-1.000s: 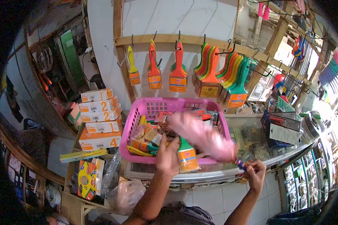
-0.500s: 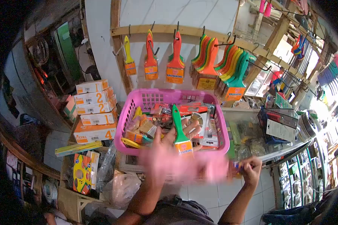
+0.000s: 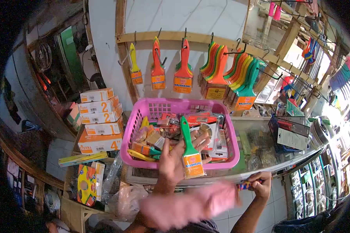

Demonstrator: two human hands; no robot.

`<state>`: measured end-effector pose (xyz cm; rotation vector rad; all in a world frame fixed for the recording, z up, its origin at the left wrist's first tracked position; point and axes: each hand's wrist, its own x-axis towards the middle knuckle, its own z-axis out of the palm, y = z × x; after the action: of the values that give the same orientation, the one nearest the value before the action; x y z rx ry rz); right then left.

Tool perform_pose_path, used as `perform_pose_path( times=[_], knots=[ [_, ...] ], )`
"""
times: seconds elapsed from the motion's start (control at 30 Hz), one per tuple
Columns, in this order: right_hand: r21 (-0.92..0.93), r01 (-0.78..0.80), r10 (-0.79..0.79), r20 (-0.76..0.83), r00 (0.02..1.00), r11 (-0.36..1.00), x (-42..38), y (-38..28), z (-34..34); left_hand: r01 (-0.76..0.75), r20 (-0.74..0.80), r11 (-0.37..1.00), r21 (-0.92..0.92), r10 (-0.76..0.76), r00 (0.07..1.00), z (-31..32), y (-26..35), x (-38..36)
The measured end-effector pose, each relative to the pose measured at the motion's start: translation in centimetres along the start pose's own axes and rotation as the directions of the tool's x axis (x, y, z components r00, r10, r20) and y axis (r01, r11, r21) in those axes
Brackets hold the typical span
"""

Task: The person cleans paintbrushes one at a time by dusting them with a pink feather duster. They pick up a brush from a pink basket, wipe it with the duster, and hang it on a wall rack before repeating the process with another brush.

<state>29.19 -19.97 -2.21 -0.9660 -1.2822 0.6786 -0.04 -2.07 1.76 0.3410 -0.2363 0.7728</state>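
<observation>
A paintbrush [image 3: 193,166] with a green handle and an orange-labelled wrapper lies on my left hand [image 3: 172,163]. That palm faces up, with its fingers spread behind the handle, over the front edge of a pink basket [image 3: 232,145]. My right hand [image 3: 261,186], lower right, is closed around the multicoloured handle of a pink duster [image 3: 190,205]. The duster's soft head is smeared by motion and stretches left across my left forearm, below the paintbrush and apart from it. Packaged brushes and other wrapped tools fill the basket.
Several paintbrushes [image 3: 182,66] hang from hooks on a wooden rail [image 3: 167,37] above the basket. Orange and white boxes [image 3: 101,128] are stacked at left. A glass counter [image 3: 256,136] carries the basket and, farther right, a dark bin [image 3: 289,132] of packaged items.
The pink duster has swept down off the paintbrush and left hand, toward my body. My right hand has dropped slightly. The paintbrush label now shows fully.
</observation>
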Motion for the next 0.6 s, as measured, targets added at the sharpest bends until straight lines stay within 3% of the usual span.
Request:
perform_pose_path(
  times=[0.03,0.13,0.17,0.27,0.3,0.4,0.43,0.5,0.57,0.6],
  knots=[
    [0.09,-0.038,0.034,0.044,0.998,0.995,0.2,-0.5,0.4,-0.001,0.036,0.999,-0.049,0.003,0.999,-0.2,0.0,0.0],
    [0.083,-0.279,0.291,-0.317,0.903,0.957,0.8,-1.7,2.4,-0.153,-0.109,0.904,0.398,0.212,0.971,-0.6,-0.4,-0.5],
    [-0.043,-0.273,0.24,-0.36,0.902,0.961,1.1,-1.1,2.4,-0.179,-0.133,0.824,0.537,0.293,0.947,-0.7,-0.5,-0.6],
    [0.063,-0.163,0.171,-0.144,0.975,0.985,0.4,-0.7,1.6,0.003,0.078,0.999,0.039,-0.006,0.997,-0.9,-0.1,-0.1],
    [0.091,-0.158,0.164,-0.059,0.985,0.983,0.2,-0.5,1.0,-0.012,0.037,0.998,0.065,0.01,0.999,-0.7,-0.1,0.0],
    [0.012,-0.218,0.214,-0.245,0.946,0.976,0.3,-1.1,1.7,-0.055,-0.09,0.989,0.137,0.067,0.994,0.2,-0.6,-0.4],
    [0.036,-0.285,0.278,-0.361,0.89,0.958,1.0,-1.8,2.7,-0.081,-0.129,0.975,0.209,0.109,0.986,0.3,-0.7,-0.3],
    [0.013,-0.257,0.248,-0.308,0.919,0.966,0.6,-1.3,2.1,-0.118,-0.192,0.926,0.36,0.197,0.961,0.5,-0.6,-0.1],
    [0.022,-0.168,0.17,-0.179,0.969,0.985,-0.4,-1.0,1.5,0.01,0.134,0.999,-0.032,-0.005,0.991,-0.8,-0.3,0.6],
    [0.075,-0.172,0.183,-0.171,0.968,0.982,-0.6,-0.9,1.5,0.023,0.003,0.999,0.049,-0.023,1.0,-0.2,0.0,0.0]
  ],
)
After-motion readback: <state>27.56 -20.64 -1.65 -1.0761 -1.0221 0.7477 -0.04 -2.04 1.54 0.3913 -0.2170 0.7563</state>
